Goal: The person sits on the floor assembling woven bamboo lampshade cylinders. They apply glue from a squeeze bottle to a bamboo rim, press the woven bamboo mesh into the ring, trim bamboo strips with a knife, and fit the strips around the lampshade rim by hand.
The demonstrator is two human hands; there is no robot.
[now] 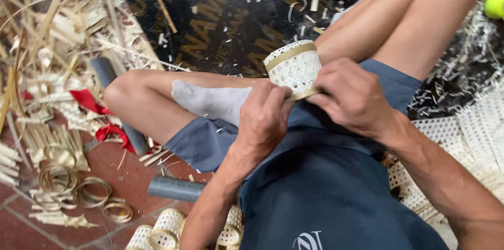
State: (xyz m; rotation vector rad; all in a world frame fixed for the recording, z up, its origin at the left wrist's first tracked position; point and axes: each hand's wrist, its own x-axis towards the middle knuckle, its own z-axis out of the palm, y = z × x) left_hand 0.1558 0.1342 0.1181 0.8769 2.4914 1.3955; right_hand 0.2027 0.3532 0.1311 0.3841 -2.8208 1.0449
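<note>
Person seated on the floor, legs folded, blue shorts (325, 176), grey sock (210, 100) on the foot tucked under the left hand. A dark printed board (220, 24) lies beyond the knees, scattered with pale shavings.

Woven mat sheets (472, 134) lie at the right edge, pale open-weave. A heap of bamboo strips (52, 34) covers the left side, with red cloth scraps (89, 102) among them.

Right hand (354, 97): fingers curled in, thumb and fingertips pressed against the lower band of a small woven basket (295, 66). Grip closed on the band; palm faces down.

Left hand (265, 116): fist-like, fingers folded tight, thumb side up against the basket's lower edge. It pinches the same tan band where it meets the right hand. Exact finger placement under the basket is hidden.

The basket is a short white lattice cylinder with a tan strip round its top rim and another at the base. It is tilted, held above the lap between both hands, just in front of the right knee.

Grey pipe (176, 188) lies on the red tile floor near the left elbow. More woven cylinders (168, 229) sit at the bottom edge. Coiled bamboo rings (79, 189) lie beside them to the left.
</note>
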